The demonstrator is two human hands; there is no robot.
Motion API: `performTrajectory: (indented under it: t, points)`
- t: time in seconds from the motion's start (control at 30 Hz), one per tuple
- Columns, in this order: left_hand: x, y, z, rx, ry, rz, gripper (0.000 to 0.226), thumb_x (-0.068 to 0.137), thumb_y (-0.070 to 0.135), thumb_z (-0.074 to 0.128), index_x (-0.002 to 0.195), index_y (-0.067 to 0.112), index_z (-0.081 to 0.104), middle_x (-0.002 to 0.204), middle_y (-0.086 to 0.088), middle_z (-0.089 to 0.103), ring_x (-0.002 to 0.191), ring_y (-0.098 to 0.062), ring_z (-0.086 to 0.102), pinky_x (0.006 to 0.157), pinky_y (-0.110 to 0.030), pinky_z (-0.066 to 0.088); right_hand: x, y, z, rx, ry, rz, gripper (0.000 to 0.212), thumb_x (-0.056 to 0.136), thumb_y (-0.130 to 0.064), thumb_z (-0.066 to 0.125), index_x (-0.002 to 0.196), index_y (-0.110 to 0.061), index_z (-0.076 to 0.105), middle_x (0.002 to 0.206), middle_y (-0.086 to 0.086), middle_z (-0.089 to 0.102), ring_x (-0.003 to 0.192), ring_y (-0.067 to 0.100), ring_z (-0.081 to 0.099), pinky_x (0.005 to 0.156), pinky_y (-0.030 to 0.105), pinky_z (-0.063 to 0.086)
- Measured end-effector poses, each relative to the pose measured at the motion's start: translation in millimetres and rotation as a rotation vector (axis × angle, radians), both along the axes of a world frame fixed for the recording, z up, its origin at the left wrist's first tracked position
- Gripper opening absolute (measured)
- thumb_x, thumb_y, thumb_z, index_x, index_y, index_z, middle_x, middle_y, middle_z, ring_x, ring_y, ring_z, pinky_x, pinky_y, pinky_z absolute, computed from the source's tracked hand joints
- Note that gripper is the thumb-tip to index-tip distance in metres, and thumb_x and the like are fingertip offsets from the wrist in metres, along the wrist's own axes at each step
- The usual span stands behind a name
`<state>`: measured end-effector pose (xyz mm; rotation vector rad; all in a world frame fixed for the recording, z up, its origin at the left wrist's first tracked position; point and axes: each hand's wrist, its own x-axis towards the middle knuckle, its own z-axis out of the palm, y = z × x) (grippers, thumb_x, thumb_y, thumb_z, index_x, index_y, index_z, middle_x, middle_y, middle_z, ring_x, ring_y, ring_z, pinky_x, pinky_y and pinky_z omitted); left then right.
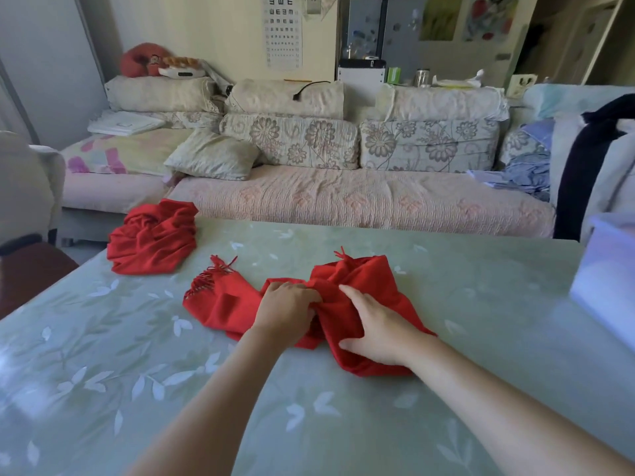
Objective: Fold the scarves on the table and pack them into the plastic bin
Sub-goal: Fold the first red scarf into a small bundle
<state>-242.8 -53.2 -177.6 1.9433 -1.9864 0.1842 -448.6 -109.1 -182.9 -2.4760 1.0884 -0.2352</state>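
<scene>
Head view, near to far. You are at a pale green table (103,372) with a glossy top printed in white leaves; your two bare forearms reach in from the bottom edge.

Grip: your left hand (287,310) has its fingers curled into a fold of the near scarf (364,280), the fingertips buried in the cloth. Your right hand (372,334) lies on the same scarf just beside it, fingers stretched fairly straight and pressing down, thumb spread toward you.

The near scarf is red, bunched and unfolded, at mid-table. Its fringed end trails to the left; a few tassels stick up at its far edge.

A second scarf (151,238), also red, sits in a loose heap at the far left corner of the table, well apart from the first.

Hard to read: the bin (608,280), pale and translucent, stands at the right edge of the table, blurred and cut off by the frame. You cannot see its inside. A dark chair (27,269) at the left is only partly in view.

Beyond the table: a long sofa (343,201) under a pink quilted cover, with floral cushions (292,139) along its back. A loose pillow (213,156) lies left of them. A dark garment (580,173) hangs over its right end. An eye chart (282,29) hangs on the far wall.
</scene>
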Motion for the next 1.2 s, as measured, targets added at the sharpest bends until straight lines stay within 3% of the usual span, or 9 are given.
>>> performTrajectory:
  t: [0.17,0.3,0.43,0.53,0.63,0.77,0.93,1.07,1.2]
  points:
    - [-5.9,3.9,31.0,-0.077,0.123,-0.109,0.019,0.085,0.026,0.058,0.1,0.025,0.071,0.092,0.0,0.072,0.088,-0.025,0.063,0.083,-0.031,0.044,-1.1,-5.0,12.4,-0.141,-0.139,-0.045,0.031,0.083,-0.023,0.059,0.113,-0.031,0.066,0.103,-0.006,0.073,0.098,0.016,0.064,0.079,0.029,0.049]
    - [-2.3,31.1,56.3,0.592,0.067,-0.1,0.019,0.089,0.036,0.062,0.104,0.029,0.071,0.103,0.003,0.071,0.095,-0.019,0.064,0.088,-0.033,0.051,-5.4,-0.5,34.6,0.256,0.054,0.135,0.011,0.077,-0.023,0.06,0.074,-0.015,0.067,0.062,-0.01,0.056,0.065,0.011,0.052,0.064,0.031,0.041]
    - [0.7,59.2,61.7,0.964,0.256,-0.037,0.016,0.085,0.044,0.064,0.089,0.03,0.069,0.082,0.005,0.071,0.074,-0.015,0.068,0.073,-0.029,0.058,-1.3,0.1,29.6,0.307,-0.022,0.103,0.026,0.085,-0.018,0.056,0.098,-0.028,0.076,0.089,-0.01,0.073,0.073,0.009,0.062,0.078,0.026,0.052]
    - [6.5,51.7,53.0,0.606,0.379,-0.029,0.012,0.085,0.034,0.063,0.086,0.023,0.068,0.078,0.007,0.07,0.069,-0.01,0.065,0.067,-0.024,0.053,7.6,-9.1,16.5,-0.311,-0.059,0.051,0.046,0.082,-0.013,0.056,0.123,-0.032,0.066,0.131,-0.004,0.058,0.116,0.015,0.052,0.105,0.035,0.042]
    - [17.7,42.2,30.6,0.232,0.294,-0.002,0.017,0.081,0.027,0.066,0.098,0.027,0.065,0.095,0.007,0.06,0.094,-0.017,0.06,0.085,-0.027,0.047,11.5,-9.4,5.8,-0.362,0.226,0.139,0.079,0.084,-0.013,0.054,0.152,-0.045,0.027,0.161,0.001,0.022,0.142,0.025,0.03,0.113,0.041,0.033]
    - [22.6,33.9,6.0,0.37,0.013,0.09,0.047,0.086,0.044,0.058,0.13,0.029,0.051,0.13,0.0,0.049,0.126,-0.024,0.043,0.104,-0.042,0.039,-5.2,-10.4,-1.5,-0.346,0.469,0.111,0.075,0.09,-0.007,0.042,0.151,-0.047,0.026,0.141,-0.001,0.046,0.128,0.026,0.046,0.1,0.041,0.045]
    - [0.8,24.0,2.9,0.299,0.187,-0.032,0.054,0.09,0.042,0.06,0.14,0.029,0.045,0.138,-0.002,0.048,0.13,-0.024,0.042,0.11,-0.036,0.033,-42.4,-24.5,20.8,-0.412,0.732,-0.296,0.044,0.09,-0.018,0.046,0.129,-0.032,0.061,0.128,-0.004,0.063,0.118,0.023,0.06,0.093,0.034,0.047]
    - [-18.9,17.9,1.9,0.353,0.187,-0.059,0.068,0.091,0.034,0.06,0.151,0.026,0.029,0.149,-0.003,0.04,0.136,-0.027,0.035,0.112,-0.038,0.031,-62.4,-24.9,31.6,-0.25,0.98,-0.475,0.039,0.088,-0.017,0.049,0.124,-0.023,0.064,0.125,-0.004,0.065,0.113,0.024,0.062,0.095,0.039,0.046]
    - [-25.5,8.9,-4.1,0.482,0.15,-0.071,0.07,0.09,0.031,0.061,0.152,0.027,0.028,0.14,-0.009,0.048,0.125,-0.029,0.049,0.104,-0.035,0.039,-58.8,-25.3,27.4,-0.432,0.643,-0.341,0.045,0.088,-0.021,0.048,0.132,-0.028,0.057,0.136,0.005,0.053,0.127,0.027,0.046,0.104,0.042,0.037]
